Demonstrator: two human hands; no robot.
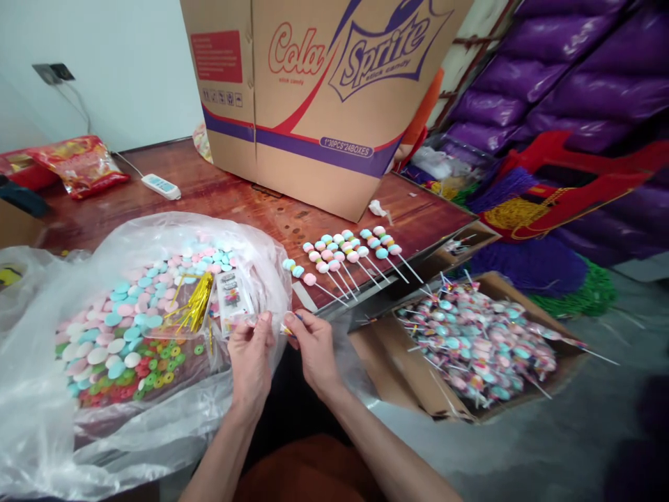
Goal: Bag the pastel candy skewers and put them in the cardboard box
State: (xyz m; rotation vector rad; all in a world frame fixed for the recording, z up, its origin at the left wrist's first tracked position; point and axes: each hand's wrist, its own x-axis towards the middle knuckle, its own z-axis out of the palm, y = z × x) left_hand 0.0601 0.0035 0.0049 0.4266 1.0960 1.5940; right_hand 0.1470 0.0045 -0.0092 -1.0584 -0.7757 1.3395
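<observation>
My left hand (251,359) and my right hand (312,347) meet at the table's front edge, both pinched on a small candy skewer in a clear wrapper (286,328). A big clear plastic bag (57,348) of pastel candy discs and coloured rings lies to the left. A bundle of gold twist ties (194,303) and a stack of small printed clear bags (233,296) rest on the candy. Several bare candy skewers (348,254) lie in a row on the wooden table (230,195) beyond my hands.
A large Cola Sprite carton (313,97) stands at the back of the table. A low cardboard box (470,348) of wrapped skewers sits on the floor to the right. Purple sacks (564,90) and a red chair (569,181) are farther right. A power strip (161,185) and red snack packets (78,164) lie at back left.
</observation>
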